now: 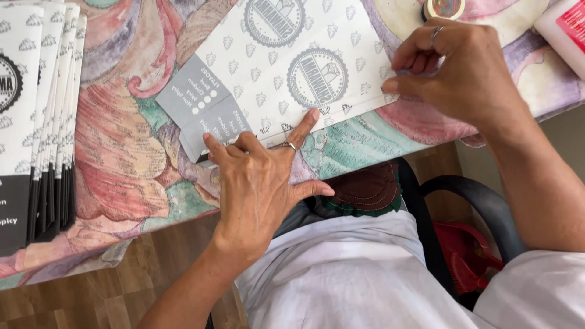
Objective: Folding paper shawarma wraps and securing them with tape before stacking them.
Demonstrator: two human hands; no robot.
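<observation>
A flat white paper bag (286, 67) with grey round stamps and small leaf marks lies on the table with a floral cloth (122, 158). My left hand (259, 176) lies flat, fingers spread, pressing the bag's near edge and its grey folded corner. A ring sits on one finger. My right hand (454, 70) rests at the bag's right edge, its fingertips curled and pinching the paper fold there.
A stack of similar folded paper bags (39, 116) lies at the left. A small round tin (443, 8) and a white container with a red label (563, 33) stand at the top right. A black chair arm (481, 210) is below the table edge.
</observation>
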